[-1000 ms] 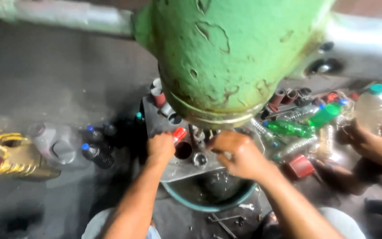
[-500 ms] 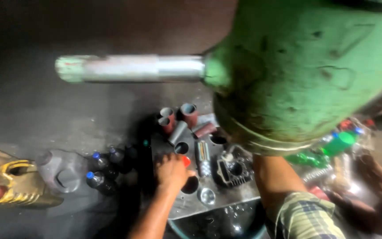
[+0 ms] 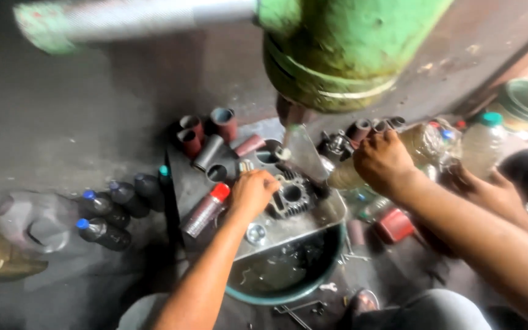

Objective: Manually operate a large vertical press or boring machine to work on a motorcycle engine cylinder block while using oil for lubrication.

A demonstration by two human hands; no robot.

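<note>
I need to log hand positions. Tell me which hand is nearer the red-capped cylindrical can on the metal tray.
Left. The left hand rests just right of the red-capped cylindrical can, nearly touching its cap. The right hand is far off to the right, beyond the dark finned engine cylinder.

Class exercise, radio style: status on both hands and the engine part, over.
Left hand resting on finned cylinder block. Right hand gripping clear bottle. Green machine head overhead.

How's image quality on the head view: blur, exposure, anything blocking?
Head view: motion blur throughout, edges soft; the green machine body and its grey bar loom out of focus at top, blocking the bench behind. Top right corner is overexposed; left side falls into deep shadow around the dark bottles. Left hand on the finned metal part and right hand are lit but smeared.
</note>
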